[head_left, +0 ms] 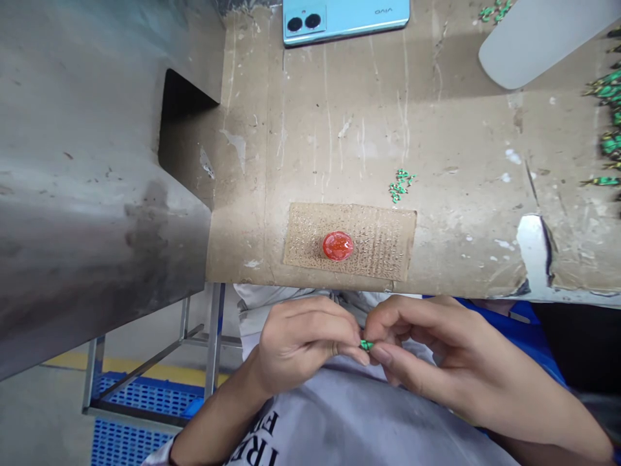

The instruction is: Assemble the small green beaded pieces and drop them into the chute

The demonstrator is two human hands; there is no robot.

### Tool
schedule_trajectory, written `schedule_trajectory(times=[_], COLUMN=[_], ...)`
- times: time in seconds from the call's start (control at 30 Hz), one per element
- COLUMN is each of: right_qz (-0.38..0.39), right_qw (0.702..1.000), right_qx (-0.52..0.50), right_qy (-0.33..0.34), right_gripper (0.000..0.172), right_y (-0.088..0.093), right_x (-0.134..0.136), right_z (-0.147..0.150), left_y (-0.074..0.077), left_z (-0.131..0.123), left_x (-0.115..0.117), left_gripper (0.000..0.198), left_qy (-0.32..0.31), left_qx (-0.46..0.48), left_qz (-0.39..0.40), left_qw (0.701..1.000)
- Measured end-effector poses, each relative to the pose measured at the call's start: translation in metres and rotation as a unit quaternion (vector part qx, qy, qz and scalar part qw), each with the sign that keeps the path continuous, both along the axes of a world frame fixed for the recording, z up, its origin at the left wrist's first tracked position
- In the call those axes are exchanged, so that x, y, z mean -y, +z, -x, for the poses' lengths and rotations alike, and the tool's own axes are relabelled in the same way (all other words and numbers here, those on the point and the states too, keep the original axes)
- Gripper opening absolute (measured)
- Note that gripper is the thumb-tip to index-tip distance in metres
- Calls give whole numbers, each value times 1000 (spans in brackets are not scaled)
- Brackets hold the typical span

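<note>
Close to my body, just off the table's near edge, both hands meet fingertip to fingertip. Between them is a small green piece point(366, 345) with a dark band; its exact kind is too small to make out. My left hand point(305, 340) pinches its left end between thumb and fingers. Thumb and forefinger of my right hand point(436, 349) close on its right end. On the table ahead, a round red blob or cap point(338, 246), glossy and wet-looking, sits on a cardboard piece point(378, 243) dotted with marks. Beyond the cardboard lies a small pile of green bits point(400, 186).
A light blue phone point(347, 21) lies face down at the far edge. At far right are a white rounded object point(543, 42) and several green pieces with pointed ends point(609, 139). A metal housing point(97, 168) fills the left. Below stands a metal frame point(213, 349) by blue crates point(140, 401).
</note>
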State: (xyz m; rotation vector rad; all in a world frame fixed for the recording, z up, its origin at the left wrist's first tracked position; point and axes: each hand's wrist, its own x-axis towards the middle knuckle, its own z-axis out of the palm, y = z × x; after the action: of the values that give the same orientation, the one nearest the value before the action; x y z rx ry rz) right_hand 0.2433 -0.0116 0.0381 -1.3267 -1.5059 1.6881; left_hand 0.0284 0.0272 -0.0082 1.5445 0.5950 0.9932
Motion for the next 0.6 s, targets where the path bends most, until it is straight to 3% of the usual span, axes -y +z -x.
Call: schedule_trajectory(times=[0.2,0.3,0.37,0.43,0.6], right_qz=[-78,-148,-215,-280,-391], right_qw=[997,989,976,959,916], right_qx=[16,27,31,34,85], right_qy=[14,18,8,-2,14], right_gripper=[10,12,14,14,16], right_y=[2,-3,-10,-17,-24], right_x=[3,7,10,12,15], right_z=[-1,1,2,3,-1], left_y=[1,4,8,13,22], left_z=[2,1,-1,-3,-4], left_x=[3,4,3,3,5], left_gripper=[15,11,6,15,15], left_qy=[3,11,33,46,28], left_qx=[-20,-21,-28,-43,-99], left_qz=[-34,-41,-29,-14,20], left_qw=[999,999,999,998,994])
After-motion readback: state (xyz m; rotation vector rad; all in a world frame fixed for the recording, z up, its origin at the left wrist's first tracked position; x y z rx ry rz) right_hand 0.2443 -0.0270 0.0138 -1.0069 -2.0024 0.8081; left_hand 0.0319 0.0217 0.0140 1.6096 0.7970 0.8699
